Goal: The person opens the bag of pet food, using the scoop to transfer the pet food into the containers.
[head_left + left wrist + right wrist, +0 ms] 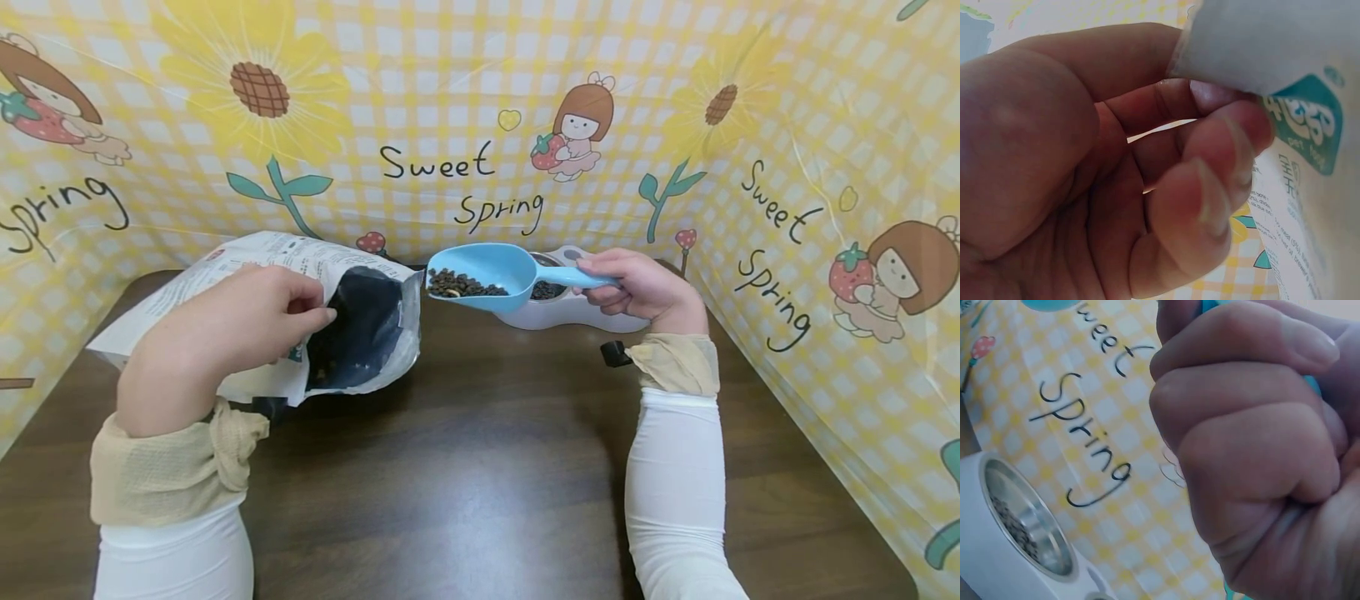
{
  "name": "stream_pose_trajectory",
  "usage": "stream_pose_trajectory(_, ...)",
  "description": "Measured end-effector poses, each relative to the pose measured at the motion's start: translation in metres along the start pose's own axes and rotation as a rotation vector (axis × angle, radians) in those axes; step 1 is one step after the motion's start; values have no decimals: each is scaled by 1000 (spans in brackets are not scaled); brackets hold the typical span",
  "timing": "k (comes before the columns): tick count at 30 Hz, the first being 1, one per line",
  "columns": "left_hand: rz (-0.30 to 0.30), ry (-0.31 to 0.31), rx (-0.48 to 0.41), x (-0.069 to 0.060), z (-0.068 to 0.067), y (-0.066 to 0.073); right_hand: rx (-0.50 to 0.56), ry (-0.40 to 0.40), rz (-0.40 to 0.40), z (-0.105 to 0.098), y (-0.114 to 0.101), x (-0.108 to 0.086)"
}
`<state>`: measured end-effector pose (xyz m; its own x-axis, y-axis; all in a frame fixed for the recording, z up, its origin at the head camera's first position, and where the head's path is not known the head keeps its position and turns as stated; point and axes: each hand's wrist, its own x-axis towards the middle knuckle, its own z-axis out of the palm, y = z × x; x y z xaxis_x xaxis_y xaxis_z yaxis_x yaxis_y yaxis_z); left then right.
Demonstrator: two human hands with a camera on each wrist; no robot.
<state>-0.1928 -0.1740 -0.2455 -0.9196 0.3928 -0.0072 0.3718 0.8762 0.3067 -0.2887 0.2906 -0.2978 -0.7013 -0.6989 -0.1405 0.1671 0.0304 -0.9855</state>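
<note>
My left hand [217,337] pinches the rim of a white printed pet food bag [285,248], which lies on its side with its dark mouth open to the right. In the left wrist view, the bag's edge [1216,47] sits between thumb and fingers. My right hand [637,287] grips the handle of a light blue scoop [495,262]. Dark brown kibble [459,286] lies toward the scoop's front end, just right of the bag's mouth. Behind and below the scoop stands a white pet feeder [558,315]; its metal bowl [1047,540] holds some kibble.
Everything stands on a dark wooden table [450,475]. A yellow checked cloth [420,108] with printed flowers and lettering rises behind the table and along its sides. A small black object [615,354] sits at the right wrist.
</note>
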Motion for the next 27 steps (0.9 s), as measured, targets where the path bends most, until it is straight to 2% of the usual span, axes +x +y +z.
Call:
stream_pose_trajectory(7,-2,-4,0,0,0,-2,75,43,-16,-16,4,-16)
stream_pose_trajectory(13,-2,2,-2,1,0,-1,137,68,-62,-31,9,-31)
stream_pose_trajectory(21,4,2,-1,2,1,0,170,209,-84,-49,17,-56)
stream_pose_trajectory(27,5,0,-6,2,1,-1,126,410,-47,-54,20,-70)
